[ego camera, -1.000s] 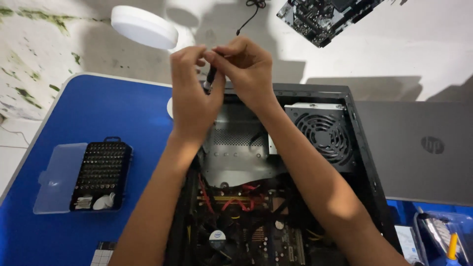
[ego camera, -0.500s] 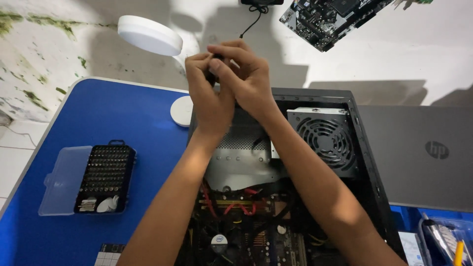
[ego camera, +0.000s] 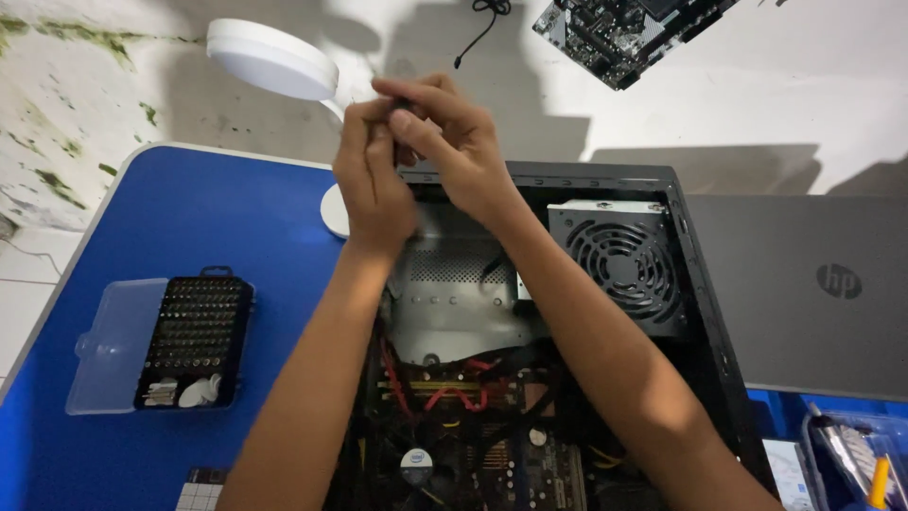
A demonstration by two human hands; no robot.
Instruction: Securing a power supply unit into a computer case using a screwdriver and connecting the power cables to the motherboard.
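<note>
Both hands are meeting up high, over the back edge of the open computer case (ego camera: pixel 705 312). The left hand (ego camera: pixel 374 180) is curling its fingers closed around a small dark tool (ego camera: pixel 405 104), and the right hand (ego camera: pixel 454 147) is pinching the top of the same tool with its fingertips. Only a little bit of the tool is showing between the fingers, so what kind it is cannot be told.

The computer case is lying on its side on the blue bench (ego camera: pixel 189 227) with its side off. Inside it, a grey box with a round fan (ego camera: pixel 619 265) is sitting in the top right corner. A shiny metal plate (ego camera: pixel 454 303) is lying in the middle. Lower down, red wires (ego camera: pixel 445 397) are running across a green board, and a small round cooler (ego camera: pixel 416 464) is sitting near the bottom.

On the left of the bench, a black bit box (ego camera: pixel 194 341) is lying open, well apart from the hands. Rows of little metal bits are filling it, and a few pale pieces are lying in its bottom row. Its clear lid (ego camera: pixel 109 345) is lying flat beside it.

A white round lamp (ego camera: pixel 270 61) is leaning over the bench just beside the left hand. A closed grey laptop (ego camera: pixel 804 284) is lying to the right of the case. A clear tray (ego camera: pixel 851 454) with small tools in it is peeking in at the bottom right. Another circuit board (ego camera: pixel 624 33) is lying at the top.
</note>
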